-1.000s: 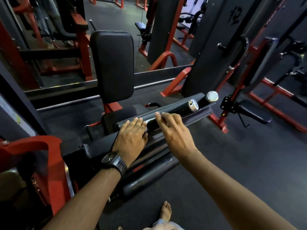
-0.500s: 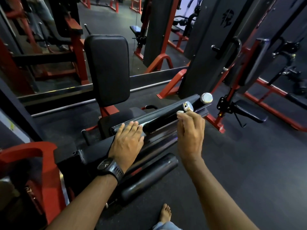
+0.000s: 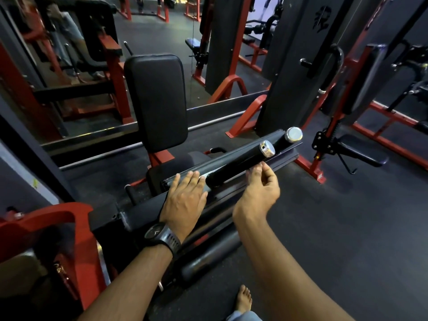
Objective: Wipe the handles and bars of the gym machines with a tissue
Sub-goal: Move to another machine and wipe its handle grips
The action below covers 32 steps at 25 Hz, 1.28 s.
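Dark rubber flooring [image 3: 347, 228] is seen around. The right hand [image 3: 259, 191] is now drawn off the black padded chrome-capped roller [image 3: 238, 163], fingers curled; the tissue is perhaps pinched inside, unseen. The left hand [image 3: 185, 200] is pressed flat beside it. That stroke is judged complete.

No words or numbers can be read. A dark cut-out emblem [image 3: 322, 17] stands high on the black weight-stack cover [image 3: 289, 89], its shape unclear. Marks that may be lettering run along the red upright [image 3: 374, 16] at upper right, too blurred to read. The wristwatch [image 3: 159, 235] face shows no legible figures.
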Tool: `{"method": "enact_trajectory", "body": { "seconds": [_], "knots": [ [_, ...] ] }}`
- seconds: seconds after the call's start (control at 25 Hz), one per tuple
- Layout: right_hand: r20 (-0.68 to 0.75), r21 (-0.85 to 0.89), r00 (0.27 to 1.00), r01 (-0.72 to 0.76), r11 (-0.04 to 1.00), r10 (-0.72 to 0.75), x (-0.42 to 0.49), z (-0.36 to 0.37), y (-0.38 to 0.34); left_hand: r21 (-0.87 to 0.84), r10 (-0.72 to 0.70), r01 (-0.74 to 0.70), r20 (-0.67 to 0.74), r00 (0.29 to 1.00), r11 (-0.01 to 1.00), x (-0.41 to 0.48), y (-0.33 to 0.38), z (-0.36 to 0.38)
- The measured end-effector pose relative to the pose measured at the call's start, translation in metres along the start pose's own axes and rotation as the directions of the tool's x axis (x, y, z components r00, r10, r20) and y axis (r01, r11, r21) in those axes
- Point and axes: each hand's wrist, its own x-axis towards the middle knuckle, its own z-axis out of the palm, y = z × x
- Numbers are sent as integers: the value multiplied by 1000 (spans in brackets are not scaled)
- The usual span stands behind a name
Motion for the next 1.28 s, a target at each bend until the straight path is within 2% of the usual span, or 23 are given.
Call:
{"method": "enact_trajectory", "body": {
  "seconds": [0.12, 0.2, 0.32, 0.48, 0.64, 0.72, 1.0, 1.12, 1.2, 1.28],
  "knots": [
    [53, -140, 997, 59, 988, -52, -5, -8, 10, 4, 0, 0, -4, 1000, 1000, 0, 0, 0],
    [140, -218, 989, -7, 976, 39, -7, -15, 20, 8, 7, -7, -8, 1000, 1000, 0, 0, -2],
    [115, -128, 989, -76, 989, 90, -8, -14, 23, 14, 11, -11, -6, 1000, 1000, -1, 0, -1],
    [149, -210, 985, -51, 976, 83, -5, -14, 27, 26, 14, -14, -6, 1000, 1000, -1, 0, -2],
    [150, -176, 987, -37, 984, 64, 11, -7, 34, 8, 22, -22, 3, 1000, 1000, -1, 0, -3],
    [181, -194, 976, -85, 977, 121, 7, -9, 37, 9, 29, -29, -15, 999, 1000, -1, -1, -4],
    [116, -137, 946, -286, 948, 302, -15, -17, 53, -71, 22, -22, 3, 1000, 997, 1, -4, -6],
    [139, -167, 945, -272, 948, 296, -9, -15, 52, -75, 31, -30, 11, 999, 997, 1, -7, -6],
    [112, -112, 966, -222, 969, 234, 1, -10, 48, -78, 37, -37, 0, 999, 996, 0, -8, -5],
    [110, -129, 970, -202, 971, 216, 6, -8, 52, -81, 35, -35, 0, 999, 996, 1, -7, -6]
  ]
}}
